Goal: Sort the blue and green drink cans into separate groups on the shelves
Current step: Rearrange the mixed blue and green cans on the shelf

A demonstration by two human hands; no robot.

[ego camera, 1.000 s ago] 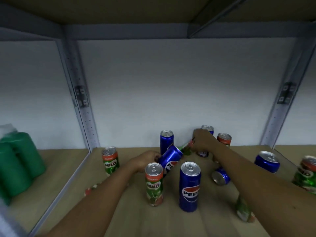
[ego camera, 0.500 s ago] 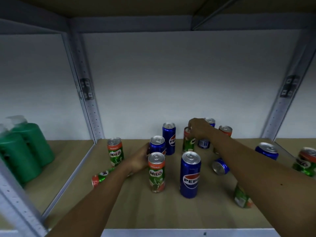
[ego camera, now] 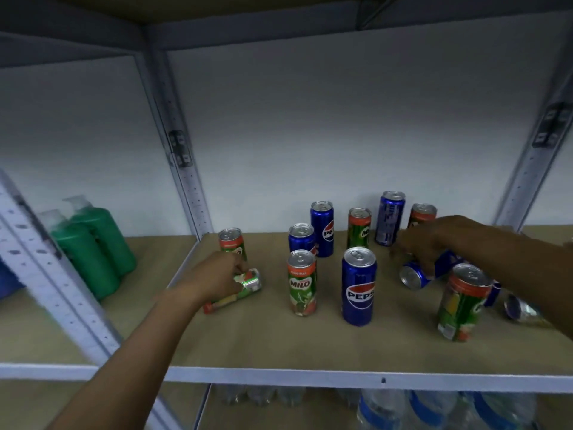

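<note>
Blue Pepsi cans and green Milo cans stand mixed on a wooden shelf (ego camera: 263,342). My left hand (ego camera: 217,274) closes around a green can lying on its side (ego camera: 245,287) at the shelf's left, just in front of an upright green can (ego camera: 231,243). My right hand (ego camera: 434,243) closes on a blue can lying on its side (ego camera: 414,276) at the right. Upright in the middle stand a green can (ego camera: 301,282) and a blue can (ego camera: 358,285). Behind them are two blue cans (ego camera: 322,228), a green can (ego camera: 359,228) and another blue can (ego camera: 389,217).
A tilted green can (ego camera: 462,301) stands at front right, with another can lying behind my right forearm (ego camera: 524,310). Green pump bottles (ego camera: 93,243) fill the left bay beyond a grey upright post (ego camera: 186,169). Water bottles (ego camera: 434,408) sit on the shelf below.
My left hand let go of the upright blue can and moved left onto the fallen green can. My right hand left the green can at the back and dropped onto the fallen blue can.
</note>
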